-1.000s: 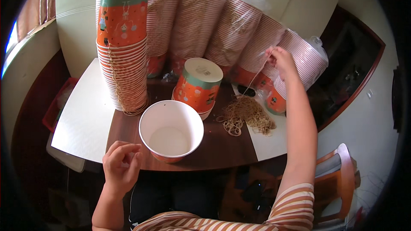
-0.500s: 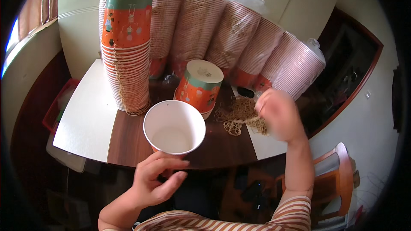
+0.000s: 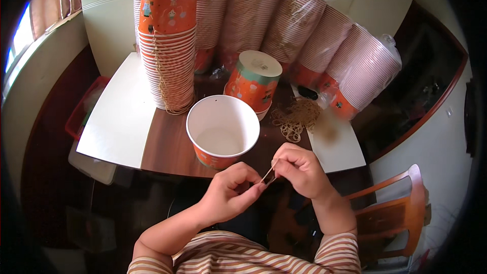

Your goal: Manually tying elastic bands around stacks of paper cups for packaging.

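Observation:
A thin tan rubber band (image 3: 269, 171) is stretched between my hands, just off the table's front edge. My left hand (image 3: 234, 189) pinches one end between thumb and fingers. At the other end, my right hand (image 3: 300, 171) is closed on it in the same way. Right beyond my left hand, an open white-lined paper bucket (image 3: 223, 126) stands upright, its orange printed outside showing low down. A tangled pile of rubber bands (image 3: 298, 116) lies beyond my right hand. Behind the open one sits an upside-down orange and green paper bucket (image 3: 253, 81).
At the left rises a tall stack of upside-down paper buckets (image 3: 167, 66) with rubber bands down its side. Several plastic-wrapped bucket stacks (image 3: 284, 25) line the back. A small black object (image 3: 307, 92) lies near the pile. A wooden chair (image 3: 390, 218) stands at right.
My right hand has come from the pile of rubber bands to my left hand, bringing a band. My left hand has closed on that band. The whole view has shifted slightly.

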`<state>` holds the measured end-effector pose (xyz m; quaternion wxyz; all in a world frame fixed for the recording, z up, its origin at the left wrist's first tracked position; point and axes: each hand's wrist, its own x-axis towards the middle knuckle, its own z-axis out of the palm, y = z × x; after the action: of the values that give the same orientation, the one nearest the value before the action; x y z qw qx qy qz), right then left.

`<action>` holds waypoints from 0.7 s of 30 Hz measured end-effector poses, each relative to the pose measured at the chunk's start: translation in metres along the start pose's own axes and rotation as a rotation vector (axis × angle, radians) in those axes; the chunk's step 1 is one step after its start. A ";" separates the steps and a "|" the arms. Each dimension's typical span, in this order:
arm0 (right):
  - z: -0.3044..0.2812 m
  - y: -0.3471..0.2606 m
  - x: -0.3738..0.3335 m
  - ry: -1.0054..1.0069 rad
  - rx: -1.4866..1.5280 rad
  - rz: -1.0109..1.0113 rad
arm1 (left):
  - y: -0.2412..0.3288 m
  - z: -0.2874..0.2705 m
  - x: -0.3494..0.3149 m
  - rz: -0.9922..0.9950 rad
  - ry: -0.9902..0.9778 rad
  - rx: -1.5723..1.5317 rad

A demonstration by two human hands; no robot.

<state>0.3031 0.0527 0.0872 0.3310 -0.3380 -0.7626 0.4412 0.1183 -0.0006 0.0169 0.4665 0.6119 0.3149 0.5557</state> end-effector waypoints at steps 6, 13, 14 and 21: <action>0.003 0.037 -0.021 0.003 0.678 0.133 | -0.014 -0.026 -0.024 -0.253 -0.111 -0.408; 0.014 0.065 -0.048 -0.014 0.781 0.280 | -0.032 -0.039 -0.056 -0.593 -0.012 -0.485; 0.012 0.066 -0.053 -0.081 0.530 0.336 | -0.033 -0.039 -0.059 -0.637 0.007 -0.530; 0.048 0.054 -0.055 -0.022 -0.226 0.048 | -0.030 -0.027 -0.060 -0.754 -0.084 -0.496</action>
<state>0.3072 0.0071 0.0089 0.2717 -0.3866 -0.8026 0.3641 0.0853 -0.0379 -0.0352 0.7811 0.3464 0.3539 0.3803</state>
